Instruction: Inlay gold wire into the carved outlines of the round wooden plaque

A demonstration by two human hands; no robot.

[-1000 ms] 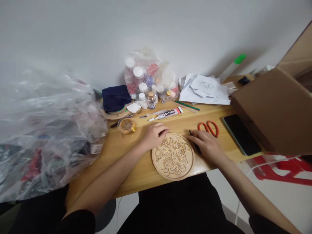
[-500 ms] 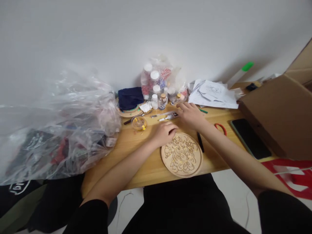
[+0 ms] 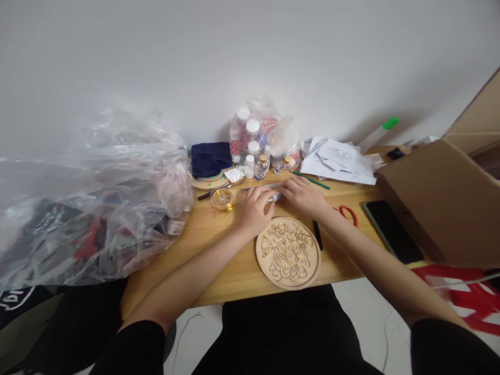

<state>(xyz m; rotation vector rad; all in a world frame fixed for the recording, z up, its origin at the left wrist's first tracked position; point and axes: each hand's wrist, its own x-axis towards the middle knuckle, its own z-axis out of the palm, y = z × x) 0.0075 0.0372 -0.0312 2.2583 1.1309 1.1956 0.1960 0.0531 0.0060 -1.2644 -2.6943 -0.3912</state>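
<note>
A small white glue tube (image 3: 275,197) with a dark label lies between my two hands at mid-table, partly covered by their fingers. My left hand (image 3: 258,211) is closed over its nozzle end, the thumb bent inward. Around the other end curl the fingers of my right hand (image 3: 302,197). Just below my hands rests a round wooden board (image 3: 289,252) with a raised gold flower pattern. To the left of my left hand is a clear round spool of gold wire (image 3: 222,199). A thin silvery tool (image 3: 272,186) lies just behind the tube.
Small bottles (image 3: 261,166) and bagged beads stand at the back. Papers (image 3: 338,160), a green pencil (image 3: 312,179), orange-handled scissors (image 3: 349,214), a black pen (image 3: 317,235), a phone (image 3: 392,232) and a cardboard box (image 3: 437,203) are rightward. A large plastic bag (image 3: 128,208) fills the left.
My left hand has moved up from the wooden board's edge to the glue tube. My right hand has drawn slightly down onto the tube, uncovering more of the green pencil. The view has shifted slightly.
</note>
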